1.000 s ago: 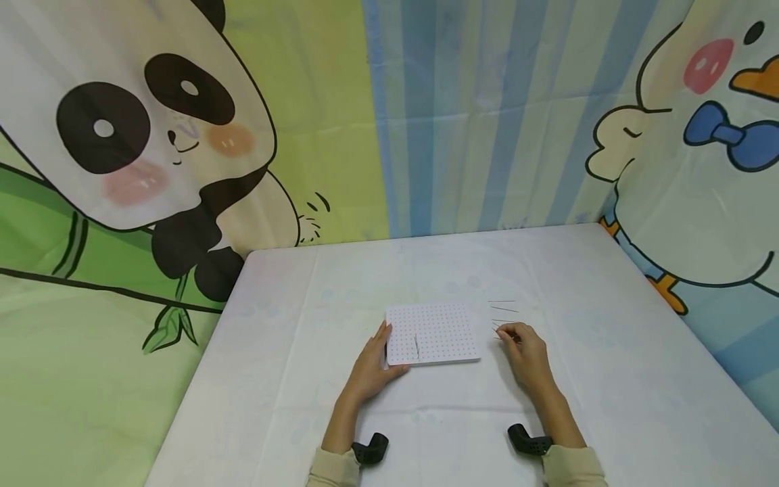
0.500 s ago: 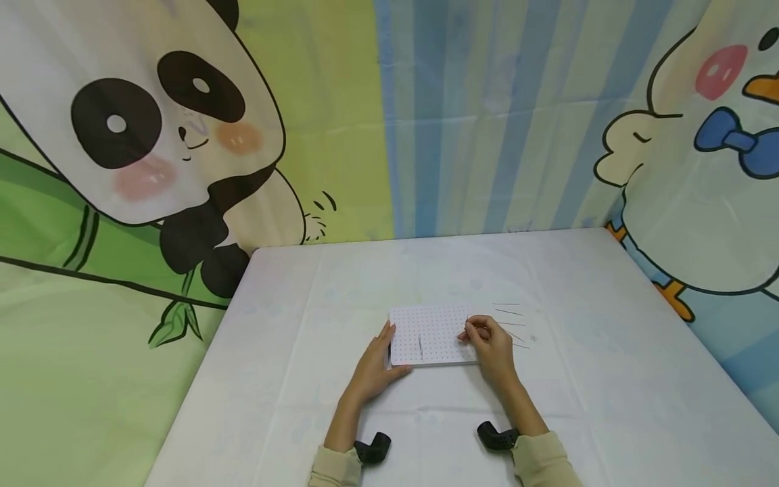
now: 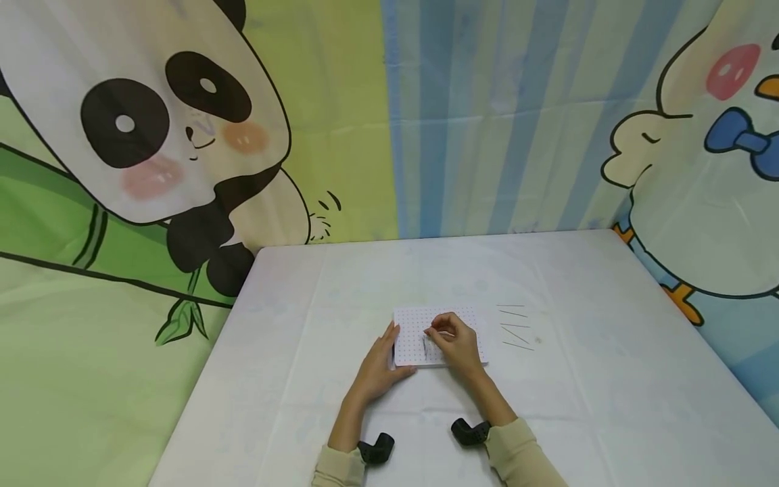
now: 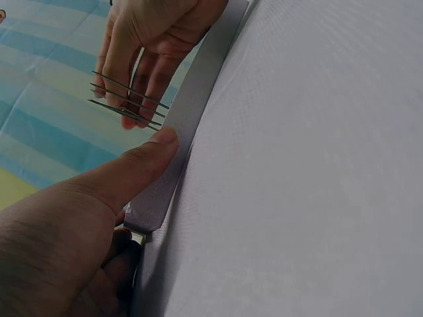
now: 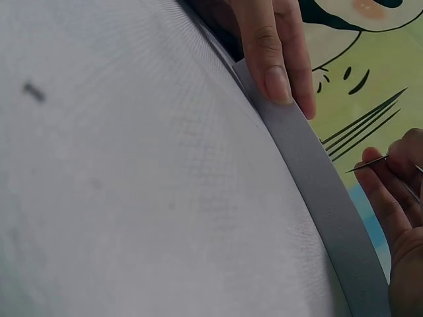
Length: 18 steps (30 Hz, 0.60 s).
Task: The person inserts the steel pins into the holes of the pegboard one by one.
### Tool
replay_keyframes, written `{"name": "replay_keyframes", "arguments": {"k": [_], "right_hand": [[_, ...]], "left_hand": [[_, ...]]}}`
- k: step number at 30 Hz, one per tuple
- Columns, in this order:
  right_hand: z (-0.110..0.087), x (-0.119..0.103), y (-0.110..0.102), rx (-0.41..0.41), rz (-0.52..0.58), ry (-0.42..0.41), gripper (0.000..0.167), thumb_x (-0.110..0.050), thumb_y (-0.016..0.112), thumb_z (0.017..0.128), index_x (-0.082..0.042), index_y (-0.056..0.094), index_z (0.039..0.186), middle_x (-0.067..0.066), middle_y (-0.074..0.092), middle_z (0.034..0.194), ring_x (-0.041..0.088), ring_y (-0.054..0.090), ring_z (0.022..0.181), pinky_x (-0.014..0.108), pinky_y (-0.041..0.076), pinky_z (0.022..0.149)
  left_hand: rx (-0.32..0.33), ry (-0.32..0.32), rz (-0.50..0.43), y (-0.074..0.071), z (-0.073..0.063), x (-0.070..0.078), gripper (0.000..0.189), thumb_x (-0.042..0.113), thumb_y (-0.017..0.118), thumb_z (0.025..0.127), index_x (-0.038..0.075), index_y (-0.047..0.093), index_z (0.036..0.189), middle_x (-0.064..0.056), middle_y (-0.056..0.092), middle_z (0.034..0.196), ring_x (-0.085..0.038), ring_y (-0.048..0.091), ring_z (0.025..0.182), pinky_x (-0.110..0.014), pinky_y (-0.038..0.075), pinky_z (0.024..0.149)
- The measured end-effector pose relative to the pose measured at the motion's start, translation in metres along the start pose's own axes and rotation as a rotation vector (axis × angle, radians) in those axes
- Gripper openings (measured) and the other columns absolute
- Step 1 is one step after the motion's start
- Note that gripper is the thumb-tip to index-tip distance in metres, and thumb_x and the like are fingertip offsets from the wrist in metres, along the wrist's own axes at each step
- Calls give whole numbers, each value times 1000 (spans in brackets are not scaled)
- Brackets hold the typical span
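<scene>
A white board with a grid of small holes lies on the table. My left hand holds its left end, thumb against the near edge and fingers along the left side. Several thin dark needles stand upright in a row in the board. Just right of them, my right hand pinches another needle between thumb and fingertip, close over the board. The left wrist view shows the standing needles overlapping the right hand's fingers.
Several loose needles lie spread on the white table to the right of the board. A cloth backdrop with a panda and a duck rises behind the table. Each wrist carries a black camera.
My right hand has moved left from the loose needles, across the board, to beside the standing needles, carrying a needle. The left hand keeps its hold on the board.
</scene>
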State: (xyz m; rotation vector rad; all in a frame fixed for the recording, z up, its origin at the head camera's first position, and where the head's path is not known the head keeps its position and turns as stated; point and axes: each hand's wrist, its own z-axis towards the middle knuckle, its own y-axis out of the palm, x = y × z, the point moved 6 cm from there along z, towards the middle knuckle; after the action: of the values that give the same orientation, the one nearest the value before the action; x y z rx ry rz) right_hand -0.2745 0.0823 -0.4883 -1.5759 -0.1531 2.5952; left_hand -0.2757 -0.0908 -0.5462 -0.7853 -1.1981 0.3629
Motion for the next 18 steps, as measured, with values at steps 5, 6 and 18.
{"name": "replay_keyframes", "arguments": {"k": [5,6,18], "right_hand": [[1,-3,3,-2,-7,-26,17,12,63,80,14,55,94,26,60,88,40,63,83,31,55,72],[1,-3,3,-6,-11,-26,17,11,64,80,14,55,94,26,60,88,39,63,83,31,55,72],[1,0,8,-50,-52,-68,16,10,65,79,11,56,92,23,61,87,35,64,83,28,54,73]], "left_hand": [[6,8,6,1,0,-1,90,38,73,77,8,25,146,-5,17,153,-36,23,134,-48,23,108],[7,8,9,1,0,-1,90,39,73,77,9,25,146,-5,17,153,-36,23,134,-48,23,107],[7,4,5,1,0,0,90,38,74,77,8,26,146,-5,16,153,-33,22,135,-47,20,109]]}}
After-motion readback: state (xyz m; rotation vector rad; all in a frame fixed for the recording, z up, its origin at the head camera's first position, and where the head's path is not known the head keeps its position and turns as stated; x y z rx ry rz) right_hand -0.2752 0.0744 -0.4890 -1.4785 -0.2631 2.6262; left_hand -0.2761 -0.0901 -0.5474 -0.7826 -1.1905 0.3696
